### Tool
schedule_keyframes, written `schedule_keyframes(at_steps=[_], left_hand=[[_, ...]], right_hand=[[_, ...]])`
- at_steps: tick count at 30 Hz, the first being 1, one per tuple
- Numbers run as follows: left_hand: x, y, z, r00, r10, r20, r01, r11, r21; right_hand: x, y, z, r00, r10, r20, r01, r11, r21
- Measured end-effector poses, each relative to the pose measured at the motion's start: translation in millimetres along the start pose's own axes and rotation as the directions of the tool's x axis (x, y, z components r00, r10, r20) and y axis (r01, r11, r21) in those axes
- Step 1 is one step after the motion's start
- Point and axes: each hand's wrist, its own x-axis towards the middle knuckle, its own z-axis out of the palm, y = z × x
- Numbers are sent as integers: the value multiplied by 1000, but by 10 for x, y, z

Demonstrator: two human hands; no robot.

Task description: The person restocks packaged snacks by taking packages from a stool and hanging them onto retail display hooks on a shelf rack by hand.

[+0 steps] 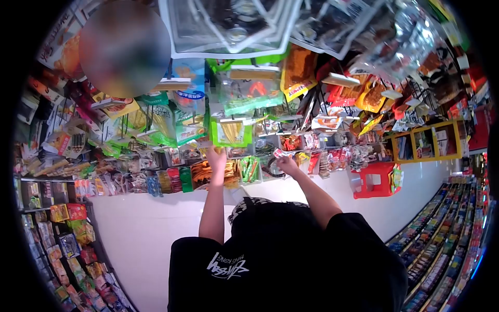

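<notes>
My left hand (216, 157) is raised to the lower left corner of a green-edged snack bag (232, 133) with a clear window showing pale yellow strips. Its fingers look closed on that corner, though the fingertips are small and partly hidden. To the right, my right hand (287, 164) pinches a small red and white packet (281, 153) in front of the shelf bins. Below the green-edged bag lie orange packets (207, 173) and green packets (249, 169), close to my left forearm. A dark curved thing beside my right hand cannot be made out.
Hanging snack bags (249, 91) fill the rack ahead, with price-tag holders (340, 79) jutting out. A red plastic stool (373, 180) stands on the white floor (145, 223) at right. Stocked shelves line the left and the right (442, 244). A yellow-framed rack (425, 141) is at far right.
</notes>
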Motion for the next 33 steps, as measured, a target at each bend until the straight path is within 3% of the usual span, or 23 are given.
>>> schedule_keyframes(at_steps=[1,2,3,4,5,6,8,11,14,15,16,19,20,22,23,26,27,29,30,31,32,33], left_hand=[[-253,12,52,993,-80,85,99,963,-251],[-527,19,125,973,-133,188,209,855,-474],[-721,-25,185,914,-151,377,315,849,-424],[-900,-78,268,817,-169,551,409,844,-347],[-1108,-103,411,757,-243,607,429,885,-180],[-1305,-81,549,695,-323,643,428,904,-8],[-1692,16,765,585,-386,713,429,894,133],[-2148,6,1227,601,-396,694,284,918,278],[-2500,-72,1688,632,-311,710,124,945,303],[-2679,123,1780,679,-267,684,64,950,307],[-2724,11,2001,681,-98,725,-59,980,188],[-2955,122,2576,664,-26,748,-195,959,207],[-3010,192,2819,644,41,764,-266,948,173],[-3201,511,3279,597,1,802,-155,981,114],[-3284,627,3520,544,-22,839,-180,974,141],[-3739,1160,3963,379,53,924,-410,905,116],[-3917,1313,4090,366,19,931,-442,884,156],[-4089,1347,4452,270,45,962,-572,811,122],[-4236,1499,4540,206,54,977,-604,792,84],[-4243,1430,4751,174,33,984,-630,772,85],[-4266,1374,4978,151,14,988,-650,755,89],[-4420,1542,5063,159,8,987,-700,706,107]], right_hand=[[-123,246,-67,998,-30,-60,7,934,-358],[-279,489,-151,999,27,-33,-37,923,-384],[-450,710,-240,996,84,-10,-80,910,-408],[-620,900,-347,975,221,34,-204,941,-269],[-763,1075,-429,934,343,99,-330,935,-128],[-936,1179,-492,927,366,80,-365,930,-36],[-1311,1345,-707,906,421,51,-423,894,144],[-1670,1819,-977,904,426,20,-413,863,291],[-2058,2222,-1257,905,423,-44,-361,820,443],[-2165,2415,-1316,907,415,-75,-329,808,489],[-2320,2583,-1378,906,406,-121,-289,802,523],[-2982,3068,-1581,850,489,-198,-249,703,667],[-3267,3181,-1628,803,545,-241,-211,638,740],[-3742,3528,-1614,710,637,-300,-98,511,854],[-3974,3707,-1568,659,685,-311,-50,452,890],[-4528,4303,-1163,509,833,-220,44,230,972],[-4704,4426,-981,451,874,-180,70,166,984],[-4935,4611,-554,370,927,-62,109,23,994],[-4884,5129,-45,423,902,-83,199,-4,980],[-4945,5016,98,342,933,-114,175,56,983],[-4946,5204,442,314,848,-426,-24,456,890],[-5027,4985,477,282,900,-331,149,299,942]])
